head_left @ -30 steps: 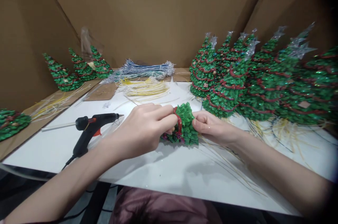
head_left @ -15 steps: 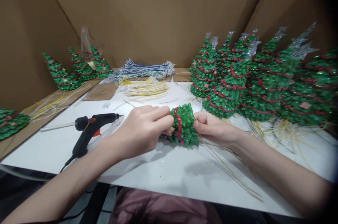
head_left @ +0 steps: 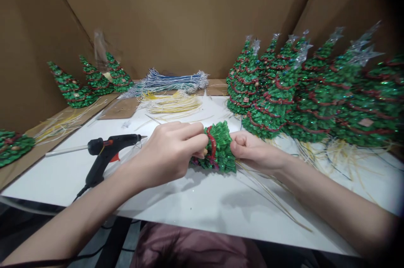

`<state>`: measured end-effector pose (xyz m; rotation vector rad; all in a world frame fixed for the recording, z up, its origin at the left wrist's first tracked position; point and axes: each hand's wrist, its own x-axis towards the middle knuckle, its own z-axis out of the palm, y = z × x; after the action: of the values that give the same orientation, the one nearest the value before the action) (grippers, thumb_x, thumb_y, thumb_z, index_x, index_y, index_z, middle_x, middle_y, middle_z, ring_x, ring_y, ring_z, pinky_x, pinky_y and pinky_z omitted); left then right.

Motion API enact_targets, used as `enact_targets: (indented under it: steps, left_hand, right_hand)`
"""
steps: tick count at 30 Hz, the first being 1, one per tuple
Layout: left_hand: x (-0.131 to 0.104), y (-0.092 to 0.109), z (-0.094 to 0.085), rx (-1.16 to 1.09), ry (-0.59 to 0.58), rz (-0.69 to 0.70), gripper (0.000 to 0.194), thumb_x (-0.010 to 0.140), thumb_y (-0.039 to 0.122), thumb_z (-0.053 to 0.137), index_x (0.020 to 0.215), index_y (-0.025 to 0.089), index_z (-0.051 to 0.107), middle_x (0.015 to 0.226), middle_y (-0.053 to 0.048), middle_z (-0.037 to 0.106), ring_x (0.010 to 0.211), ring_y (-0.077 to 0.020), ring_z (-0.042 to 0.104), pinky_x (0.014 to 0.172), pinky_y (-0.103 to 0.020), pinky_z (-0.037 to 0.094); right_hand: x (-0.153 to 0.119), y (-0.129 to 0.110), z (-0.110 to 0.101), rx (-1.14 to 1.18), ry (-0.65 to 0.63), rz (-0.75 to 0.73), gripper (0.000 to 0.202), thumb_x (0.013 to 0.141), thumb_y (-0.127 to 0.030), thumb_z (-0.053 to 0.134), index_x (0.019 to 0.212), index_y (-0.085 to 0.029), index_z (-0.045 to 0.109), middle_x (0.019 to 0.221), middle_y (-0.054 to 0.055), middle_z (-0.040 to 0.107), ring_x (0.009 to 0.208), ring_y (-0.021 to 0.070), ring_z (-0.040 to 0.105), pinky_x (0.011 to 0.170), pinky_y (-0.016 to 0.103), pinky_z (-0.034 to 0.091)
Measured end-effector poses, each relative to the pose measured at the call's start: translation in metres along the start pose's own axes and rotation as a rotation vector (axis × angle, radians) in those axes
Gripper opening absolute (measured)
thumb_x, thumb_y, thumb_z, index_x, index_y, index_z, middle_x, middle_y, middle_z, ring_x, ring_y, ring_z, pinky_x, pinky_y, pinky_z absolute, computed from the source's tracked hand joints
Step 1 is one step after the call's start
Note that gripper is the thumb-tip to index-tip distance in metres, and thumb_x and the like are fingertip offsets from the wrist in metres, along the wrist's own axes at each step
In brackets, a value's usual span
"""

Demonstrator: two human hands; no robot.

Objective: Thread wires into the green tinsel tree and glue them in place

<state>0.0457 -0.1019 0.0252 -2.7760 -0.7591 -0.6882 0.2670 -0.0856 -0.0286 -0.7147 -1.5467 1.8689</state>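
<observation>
A small green Christmas tree with a red garland lies on its side just above the white tabletop, its base turned to the right. My left hand is closed around its upper part and hides the tip. At the base, my right hand has its fingers curled in, with the thumb against the tree's bottom edge; what those fingers pinch is hidden. Thin yellowish wires trail from the base toward the lower right. Left of my left hand, a black glue gun rests with a glue stick in its back.
Several finished-looking trees with clear stars crowd the right side, loose wires under them. Bundles of blue-white wires and yellow wires lie at the back. More trees stand on cardboard at the left. Cardboard walls enclose the table.
Both hands keep their hold on the tree, almost unmoved. The whole view has shifted very slightly.
</observation>
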Motion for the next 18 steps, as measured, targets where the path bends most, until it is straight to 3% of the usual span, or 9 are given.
enact_targets:
  steps: [7, 18]
  left_hand:
    - [0.0044, 0.0026, 0.0, 0.034, 0.016, 0.024, 0.023, 0.079, 0.001, 0.041, 0.068, 0.017, 0.054, 0.068, 0.0, 0.053, 0.058, -0.0117, 0.04, 0.054, -0.026, 0.029]
    - [0.0088, 0.0051, -0.0024, 0.097, -0.003, 0.073, 0.024, 0.074, -0.001, 0.039, 0.066, 0.017, 0.053, 0.069, 0.0, 0.055, 0.057, -0.012, 0.04, 0.054, -0.028, 0.026]
  right_hand:
    - [0.0001, 0.0026, -0.0001, 0.035, 0.013, -0.051, 0.049, 0.07, -0.054, 0.07, 0.059, -0.018, 0.039, 0.055, -0.006, 0.031, 0.051, 0.0074, 0.029, 0.052, 0.024, 0.028]
    - [0.0005, 0.0008, 0.0008, -0.02, 0.058, -0.028, 0.055, 0.064, -0.059, 0.073, 0.056, -0.019, 0.035, 0.053, -0.006, 0.031, 0.051, 0.0084, 0.03, 0.049, 0.024, 0.027]
